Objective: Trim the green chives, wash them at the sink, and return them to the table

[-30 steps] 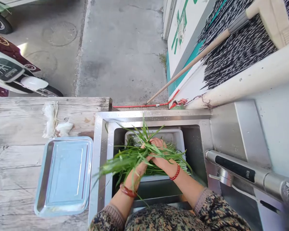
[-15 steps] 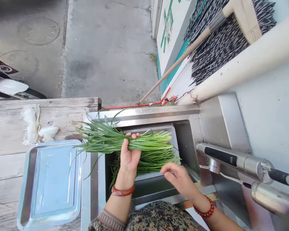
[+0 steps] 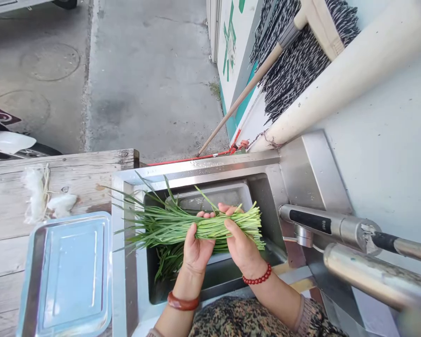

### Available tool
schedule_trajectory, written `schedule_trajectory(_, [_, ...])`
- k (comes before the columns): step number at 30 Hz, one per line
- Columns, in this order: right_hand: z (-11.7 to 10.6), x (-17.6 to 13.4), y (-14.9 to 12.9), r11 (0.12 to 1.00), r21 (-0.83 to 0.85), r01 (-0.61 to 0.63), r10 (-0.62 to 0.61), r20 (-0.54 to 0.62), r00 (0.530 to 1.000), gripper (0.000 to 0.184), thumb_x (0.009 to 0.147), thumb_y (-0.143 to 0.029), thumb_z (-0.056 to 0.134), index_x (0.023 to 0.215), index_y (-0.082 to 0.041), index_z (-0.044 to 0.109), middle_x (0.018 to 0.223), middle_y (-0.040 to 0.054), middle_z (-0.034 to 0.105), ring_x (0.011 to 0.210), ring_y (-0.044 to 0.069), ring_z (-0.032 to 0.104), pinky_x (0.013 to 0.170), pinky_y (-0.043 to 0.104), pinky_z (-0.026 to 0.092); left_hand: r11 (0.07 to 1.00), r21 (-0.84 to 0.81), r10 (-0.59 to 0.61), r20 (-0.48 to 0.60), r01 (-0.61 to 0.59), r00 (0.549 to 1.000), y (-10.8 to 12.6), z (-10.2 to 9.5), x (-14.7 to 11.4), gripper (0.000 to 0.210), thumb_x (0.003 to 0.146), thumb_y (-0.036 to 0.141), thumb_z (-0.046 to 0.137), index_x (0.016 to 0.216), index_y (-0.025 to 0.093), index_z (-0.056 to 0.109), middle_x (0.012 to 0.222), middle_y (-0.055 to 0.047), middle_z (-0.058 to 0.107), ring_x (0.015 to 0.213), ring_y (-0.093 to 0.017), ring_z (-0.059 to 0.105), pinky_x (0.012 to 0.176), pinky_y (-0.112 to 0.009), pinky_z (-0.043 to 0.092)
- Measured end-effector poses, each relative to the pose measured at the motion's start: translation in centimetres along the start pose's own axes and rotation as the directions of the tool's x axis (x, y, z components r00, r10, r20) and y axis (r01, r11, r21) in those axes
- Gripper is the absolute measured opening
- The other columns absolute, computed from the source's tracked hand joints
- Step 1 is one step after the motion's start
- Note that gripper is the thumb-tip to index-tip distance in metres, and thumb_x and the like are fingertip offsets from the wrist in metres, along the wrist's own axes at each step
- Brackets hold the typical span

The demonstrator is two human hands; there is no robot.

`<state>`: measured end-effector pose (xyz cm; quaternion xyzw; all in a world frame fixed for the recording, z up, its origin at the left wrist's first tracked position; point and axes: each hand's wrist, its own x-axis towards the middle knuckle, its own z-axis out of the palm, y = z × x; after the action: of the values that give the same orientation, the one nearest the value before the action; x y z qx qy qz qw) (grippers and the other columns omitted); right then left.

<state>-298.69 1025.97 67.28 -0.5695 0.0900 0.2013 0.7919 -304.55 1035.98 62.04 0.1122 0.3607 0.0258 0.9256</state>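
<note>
Gray ground (image 3: 154, 89) fills the far side, past the sink. A pale wall (image 3: 389, 126) stands on the right. The shiny metal sink (image 3: 124, 281) sits in front of the person. A wooden tabletop (image 3: 91, 175) is beside it on the left. A big mop (image 3: 303, 51) with black and white strings is on the far right, behind a thick pale pipe (image 3: 323, 93). On the tabletop lies a light blue tray (image 3: 70, 276), just beside the sink. Inside the sink is a gray tub (image 3: 228, 194), partly hidden. Over the tub and the sink is a long bunch of green stalks (image 3: 182, 228), held up flat. Its thin leaf tips spread out left, past the sink's edge, and its pale ends point right. More green leaves (image 3: 168, 260) show in the sink under the bunch. The left grip (image 3: 199, 241), palm up, holds the middle of the bunch from below. The right grip (image 3: 233, 224) holds it near the pale ends, with its thumb on the near side. A brown-red bangle (image 3: 183, 302) is on the left wrist. Small red beads (image 3: 257, 277) circle the right wrist.
</note>
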Motion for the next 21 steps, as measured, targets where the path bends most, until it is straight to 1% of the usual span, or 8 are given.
schedule_trajectory(3, [0.6, 0.3, -2.9, 0.974, -0.151, 0.166, -0.153, 0.093, 0.984, 0.01, 0.086, -0.033, 0.064, 0.091, -0.028, 0.058, 0.097, 0.0014, 0.067, 0.115, 0.023, 0.062, 0.11, 0.046, 0.045, 0.983, 0.141, -0.137, 0.139, 0.117, 0.981, -1.0, 0.4, -1.5, 0.056, 0.078, 0.066, 0.067, 0.117, 0.025, 0.067, 0.123, -0.007, 0.068, 0.119, -0.026, 0.06, 0.104, -0.039, 0.046])
schedule_trajectory(7, [0.9, 1.2, -6.9, 0.887, -0.416, 0.202, -0.143, 0.169, 0.975, 0.008, 0.084, -0.03, 0.064, 0.087, -0.026, 0.057, 0.088, 0.0017, 0.067, 0.09, 0.021, 0.067, 0.095, 0.041, 0.054, 0.744, 0.625, -0.513, 0.311, 0.235, 0.8, 0.4, 0.5, -4.4, 0.066, 0.067, 0.062, 0.079, 0.116, 0.017, 0.07, 0.107, -0.016, 0.072, 0.091, -0.028, 0.069, 0.085, -0.04, 0.052])
schedule_trajectory(9, [0.6, 1.3, -8.1, 0.857, -0.479, 0.19, -0.104, 0.2, 0.974, 0.01, 0.082, -0.028, 0.064, 0.088, -0.025, 0.058, 0.087, 0.0021, 0.067, 0.085, 0.02, 0.066, 0.087, 0.039, 0.055, 0.675, 0.735, -0.393, 0.283, 0.065, 0.875, 2.4, 1.1, -5.1, 0.059, 0.074, 0.056, 0.077, 0.117, 0.017, 0.069, 0.102, -0.014, 0.073, 0.085, -0.025, 0.069, 0.083, -0.038, 0.052])
schedule_trajectory(11, [0.4, 1.2, -8.5, 0.86, -0.478, 0.179, -0.067, 0.242, 0.968, 0.016, 0.081, -0.028, 0.065, 0.095, -0.025, 0.058, 0.089, 0.0025, 0.067, 0.085, 0.02, 0.065, 0.083, 0.037, 0.055, 0.636, 0.751, -0.07, 0.282, -0.175, 0.957, 4.7, 2.3, -5.1, 0.055, 0.082, 0.055, 0.069, 0.124, 0.019, 0.065, 0.112, -0.014, 0.071, 0.1, -0.027, 0.066, 0.092, -0.039, 0.049])
schedule_trajectory(13, [0.2, 1.0, -8.5, 0.883, -0.439, 0.167, -0.027, 0.309, 0.951, 0.024, 0.08, -0.028, 0.066, 0.103, -0.025, 0.056, 0.093, 0.0026, 0.066, 0.087, 0.02, 0.065, 0.082, 0.036, 0.054, 0.53, 0.763, 0.142, 0.349, -0.369, 0.926, 6.6, 4.3, -4.8, 0.061, 0.085, 0.055, 0.066, 0.135, 0.023, 0.057, 0.133, -0.014, 0.062, 0.125, -0.031, 0.055, 0.108, -0.044, 0.04])
schedule_trajectory(17, [0.6, 1.2, -7.1, 0.871, -0.448, 0.202, 0.011, 0.429, 0.903, 0.031, 0.08, -0.028, 0.068, 0.108, -0.025, 0.054, 0.091, 0.0007, 0.064, 0.082, 0.019, 0.064, 0.076, 0.034, 0.054, 0.277, 0.785, 0.09, 0.553, -0.554, 0.828, 7.0, 8.5, -4.1, 0.099, 0.064, 0.053, 0.085, 0.148, 0.026, 0.042, 0.155, -0.013, 0.041, 0.144, -0.037, 0.033, 0.12, -0.052, 0.023])
schedule_trajectory(19, [1.2, 1.4, -6.0, 0.794, -0.553, 0.253, -0.002, 0.414, 0.91, 0.031, 0.078, -0.026, 0.068, 0.106, -0.024, 0.054, 0.086, 0.0006, 0.064, 0.077, 0.02, 0.063, 0.07, 0.034, 0.053, 0.269, 0.782, 0.108, 0.555, -0.562, 0.825, 5.8, 9.9, -3.9, 0.107, 0.057, 0.046, 0.091, 0.149, 0.024, 0.04, 0.153, -0.015, 0.043, 0.139, -0.037, 0.041, 0.118, -0.052, 0.028])
schedule_trajectory(21, [1.7, 1.6, -5.0, 0.7, -0.644, 0.307, -0.039, 0.396, 0.918, 0.031, 0.079, -0.023, 0.065, 0.108, -0.023, 0.055, 0.09, 0.0031, 0.065, 0.081, 0.022, 0.064, 0.072, 0.036, 0.054, 0.322, 0.77, 0.193, 0.516, -0.55, 0.835, 4.7, 10.5, -3.6, 0.085, 0.064, 0.041, 0.087, 0.139, 0.022, 0.051, 0.146, -0.015, 0.052, 0.133, -0.034, 0.049, 0.116, -0.051, 0.033])
